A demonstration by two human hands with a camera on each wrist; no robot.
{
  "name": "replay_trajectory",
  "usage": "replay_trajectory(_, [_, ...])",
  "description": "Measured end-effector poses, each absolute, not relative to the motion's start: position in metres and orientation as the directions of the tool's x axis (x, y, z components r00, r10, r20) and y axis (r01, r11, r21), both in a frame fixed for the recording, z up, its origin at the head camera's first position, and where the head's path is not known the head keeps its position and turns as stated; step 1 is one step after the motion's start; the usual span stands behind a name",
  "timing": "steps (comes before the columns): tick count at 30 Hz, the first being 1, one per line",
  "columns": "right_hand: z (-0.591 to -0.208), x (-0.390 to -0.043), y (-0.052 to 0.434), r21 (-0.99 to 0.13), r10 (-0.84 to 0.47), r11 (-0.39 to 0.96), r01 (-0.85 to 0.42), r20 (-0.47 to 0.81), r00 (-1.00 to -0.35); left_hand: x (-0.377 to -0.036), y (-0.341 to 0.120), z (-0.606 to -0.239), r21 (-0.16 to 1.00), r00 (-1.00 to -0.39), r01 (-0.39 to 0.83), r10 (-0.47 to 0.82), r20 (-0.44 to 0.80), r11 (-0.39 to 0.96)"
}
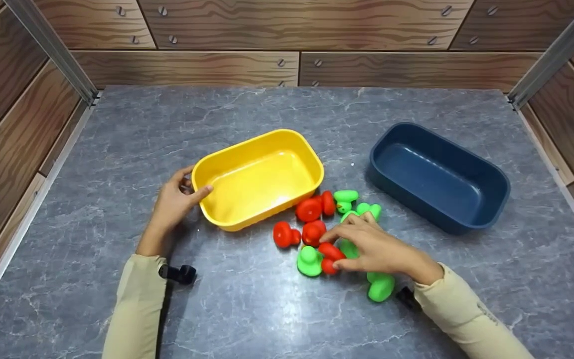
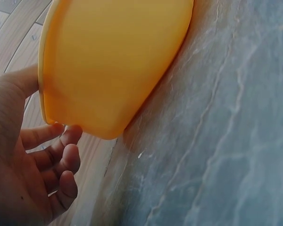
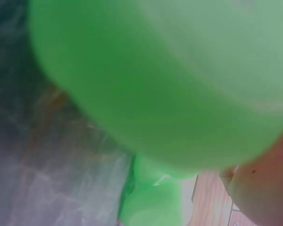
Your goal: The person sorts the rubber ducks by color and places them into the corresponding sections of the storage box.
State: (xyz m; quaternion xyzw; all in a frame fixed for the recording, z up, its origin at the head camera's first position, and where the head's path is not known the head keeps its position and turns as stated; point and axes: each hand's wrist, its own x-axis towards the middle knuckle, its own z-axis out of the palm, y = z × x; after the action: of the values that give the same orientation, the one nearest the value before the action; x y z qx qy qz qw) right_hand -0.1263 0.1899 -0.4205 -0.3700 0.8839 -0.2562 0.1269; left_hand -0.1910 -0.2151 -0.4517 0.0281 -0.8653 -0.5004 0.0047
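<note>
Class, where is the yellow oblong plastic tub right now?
In the head view, the yellow tub is left of the dark blue oblong plastic tub, its left end held by the left hand, red duck-shaped toys beside its lower right edge.

Grey tabletop (image 1: 237,114) with marble-type veining (light reflection at near centre), yellow bin (image 1: 262,184) left of centre, dark blue bin (image 1: 426,179) set obliquely at right, red toy ducks (image 1: 283,234) and green toy ducks (image 1: 381,289) clustered loosely beside the yellow bin
</note>
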Motion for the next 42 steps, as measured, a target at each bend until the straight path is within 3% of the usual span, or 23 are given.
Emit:
replay_trajectory(15, [-0.405, -0.129, 0.195, -0.662, -0.638, 0.561, -0.497, 0.036, -0.769, -0.192, -0.218, -0.448, 0.879, -0.998, -0.056, -0.011, -0.057, 0.474])
replay_trajectory(27, [-0.396, -0.133, 0.189, -0.706, -0.575, 0.521, -0.479, 0.125, -0.809, -0.173, -0.21, -0.408, 0.881, -0.99, -0.065, 0.084, -0.117, 0.468])
replay_trajectory(42, [-0.369, -0.144, 0.174, -0.712, -0.543, 0.514, -0.479, 0.162, -0.824, -0.191, -0.224, -0.447, 0.888, -0.994, -0.058, 0.056, -0.094, 0.457])
